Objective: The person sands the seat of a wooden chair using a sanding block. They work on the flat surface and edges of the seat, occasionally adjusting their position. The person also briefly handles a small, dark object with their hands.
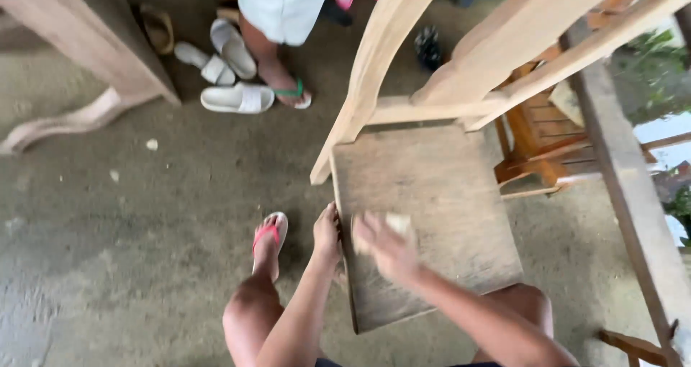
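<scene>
Our right hand (381, 248), blurred, presses a pale sanding pad (397, 224) flat near the wooden seat's (439, 194) left edge; our left hand (327, 234) grips that edge just beside it.

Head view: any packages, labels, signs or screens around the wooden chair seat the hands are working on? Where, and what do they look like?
None in view: no package, label, sign or screen.
Right hand: holds a small pale block, blurred, against the bare wooden seat.
Left hand: on the seat's left edge.
Floor: white sandals beside another person's foot.
</scene>
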